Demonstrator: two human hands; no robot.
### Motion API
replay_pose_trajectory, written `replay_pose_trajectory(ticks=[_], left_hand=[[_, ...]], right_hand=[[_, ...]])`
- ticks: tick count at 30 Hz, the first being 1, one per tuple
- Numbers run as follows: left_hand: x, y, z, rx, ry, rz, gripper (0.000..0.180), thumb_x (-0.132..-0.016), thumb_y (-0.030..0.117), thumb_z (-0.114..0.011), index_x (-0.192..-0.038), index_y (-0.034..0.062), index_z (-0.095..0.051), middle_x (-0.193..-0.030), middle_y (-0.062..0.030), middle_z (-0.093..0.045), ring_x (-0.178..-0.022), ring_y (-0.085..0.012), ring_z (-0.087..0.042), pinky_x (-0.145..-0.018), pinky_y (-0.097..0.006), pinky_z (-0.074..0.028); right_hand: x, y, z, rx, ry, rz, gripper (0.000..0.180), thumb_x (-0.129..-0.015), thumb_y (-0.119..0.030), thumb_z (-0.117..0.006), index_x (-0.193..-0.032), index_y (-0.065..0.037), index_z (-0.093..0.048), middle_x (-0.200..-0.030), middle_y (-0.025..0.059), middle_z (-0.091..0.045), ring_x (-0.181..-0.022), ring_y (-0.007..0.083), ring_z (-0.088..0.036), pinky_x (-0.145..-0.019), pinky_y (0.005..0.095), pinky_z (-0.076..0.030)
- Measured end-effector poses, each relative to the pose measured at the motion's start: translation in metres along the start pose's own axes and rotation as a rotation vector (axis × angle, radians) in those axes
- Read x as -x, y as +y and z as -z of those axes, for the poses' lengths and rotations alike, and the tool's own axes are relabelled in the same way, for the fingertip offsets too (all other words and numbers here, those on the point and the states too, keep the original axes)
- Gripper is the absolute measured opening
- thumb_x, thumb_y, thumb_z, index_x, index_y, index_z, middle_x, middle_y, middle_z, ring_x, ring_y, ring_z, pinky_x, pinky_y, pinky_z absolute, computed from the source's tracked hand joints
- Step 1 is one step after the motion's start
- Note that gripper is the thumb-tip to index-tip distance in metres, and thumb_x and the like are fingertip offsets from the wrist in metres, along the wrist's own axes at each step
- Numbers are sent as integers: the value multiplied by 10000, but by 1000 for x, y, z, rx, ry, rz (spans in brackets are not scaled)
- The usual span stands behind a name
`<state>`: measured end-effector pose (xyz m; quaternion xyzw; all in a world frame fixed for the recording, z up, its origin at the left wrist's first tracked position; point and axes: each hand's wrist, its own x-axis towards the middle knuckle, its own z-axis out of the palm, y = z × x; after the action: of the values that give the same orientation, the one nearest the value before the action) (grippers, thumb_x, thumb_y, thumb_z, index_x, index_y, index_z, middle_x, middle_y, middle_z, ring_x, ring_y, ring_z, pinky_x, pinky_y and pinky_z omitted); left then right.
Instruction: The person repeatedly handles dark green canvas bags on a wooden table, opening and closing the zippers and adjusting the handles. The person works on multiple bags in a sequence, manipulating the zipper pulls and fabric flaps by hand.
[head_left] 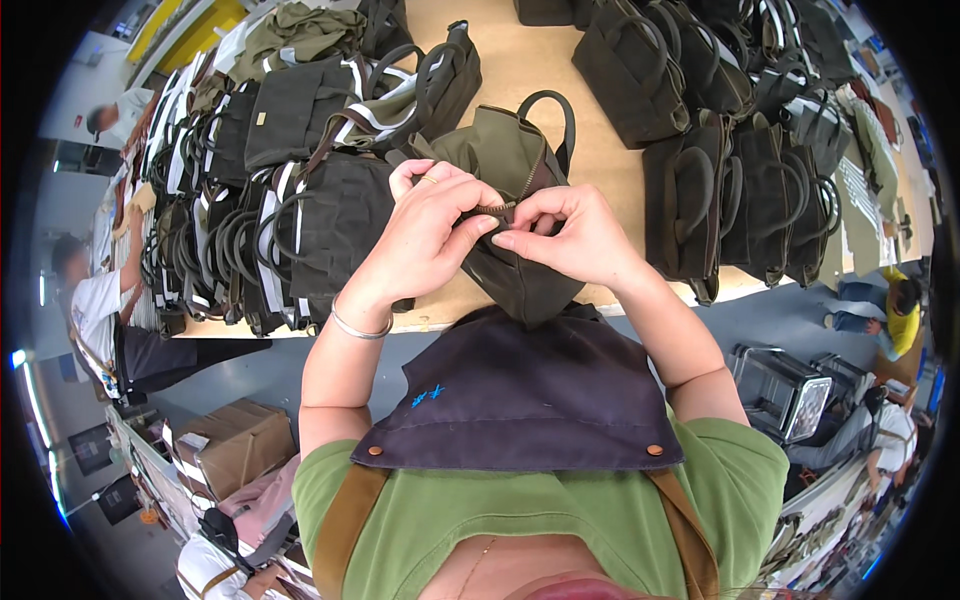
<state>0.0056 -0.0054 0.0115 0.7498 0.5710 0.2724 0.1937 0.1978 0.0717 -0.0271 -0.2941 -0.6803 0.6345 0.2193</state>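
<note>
A dark olive handbag [515, 285] stands in front of me at the table's near edge, its top gaping and its lighter green lining [490, 145] showing. One dark loop handle sticks up at its far right. My left hand [437, 222] pinches the bag's zipper [497, 208] between thumb and fingers. Close beside it, my right hand [570, 235] has its thumb and fingertips closed on the zipper's edge by the bag's rim. The fingertips of both hands nearly meet. Whether a zipper pull lies between them is hidden.
Stacked dark bags [335, 225] with white strips crowd the left of the tan table [500, 50]. More dark bags [690, 200] stand in rows on the right. A cardboard box [235, 445] sits behind me at left, and several people work around the room.
</note>
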Motion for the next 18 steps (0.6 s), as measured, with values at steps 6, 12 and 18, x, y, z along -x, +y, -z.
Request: replay_pose_trajectory(ticks=[6,12,18], left_hand=[[-2,1,0,45,57,-1,69,-815,104,-681,-877,105,-651,-769,3,-609,-851,-184,-561,-969,-401,-258],[3,5,-5,-38,97,46,91,-817,131,-702,-882,87,-657,-830,0,-616,-887,-164,-550,-993,-368,-239],[2,8,-5,-91,46,-19,106,-786,138,-710,-862,94,-650,-785,-18,-564,-889,-205,-522,-928,-377,-260]], right_hand=[[3,0,-5,-24,66,18,146,-769,-123,-792,-733,-27,-688,-590,-11,-629,-509,13,-515,-476,207,-393],[0,6,-4,165,82,268,141,-742,-138,-801,-751,-46,-695,-613,14,-641,-535,64,-562,-491,244,-413],[-4,-6,39,707,-172,462,473,-680,-495,-797,-832,-59,-694,-802,76,-653,-803,288,-637,-659,390,-481]])
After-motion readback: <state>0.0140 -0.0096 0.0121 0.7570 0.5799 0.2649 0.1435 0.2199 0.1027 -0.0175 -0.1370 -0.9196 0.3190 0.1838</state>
